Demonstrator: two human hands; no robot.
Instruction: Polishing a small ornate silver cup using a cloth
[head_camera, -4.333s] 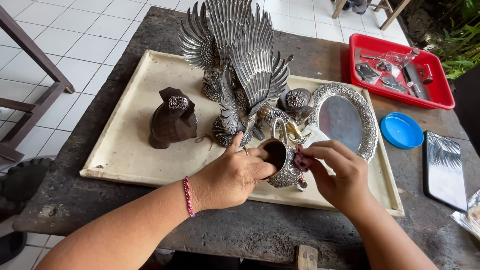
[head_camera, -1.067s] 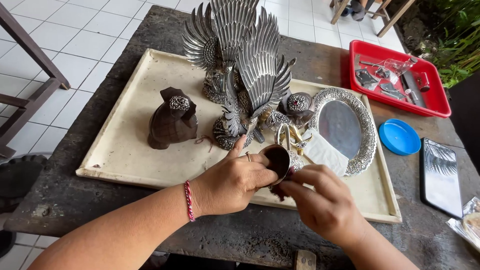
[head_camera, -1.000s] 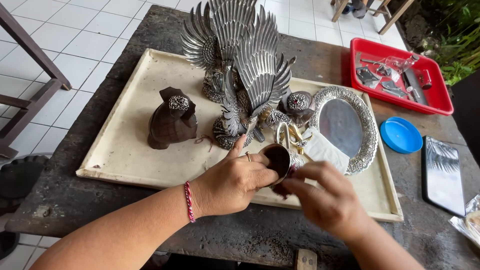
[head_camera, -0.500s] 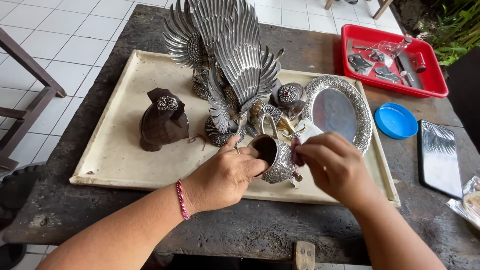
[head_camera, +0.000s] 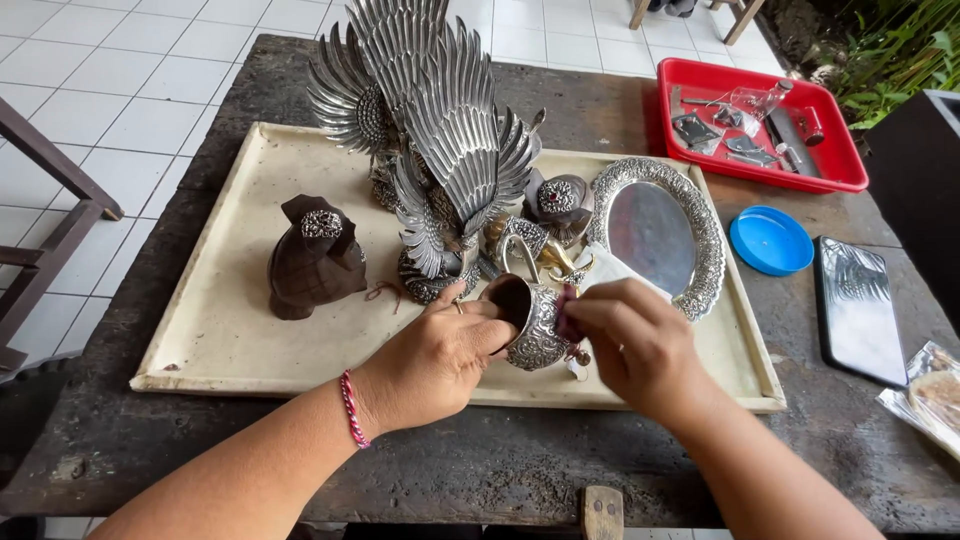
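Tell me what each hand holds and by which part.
The left hand grips the small silver cup by its rim and side. The right hand presses a small reddish cloth against it.

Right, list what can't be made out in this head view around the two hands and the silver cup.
- Silver cup: its near side and base are covered by the left hand and right hand.
- Pink cloth: only a scrap shows past the right hand's fingers.
- Red tray: the small tools in it are too small to identify.
- Packet: cut off by the right edge.
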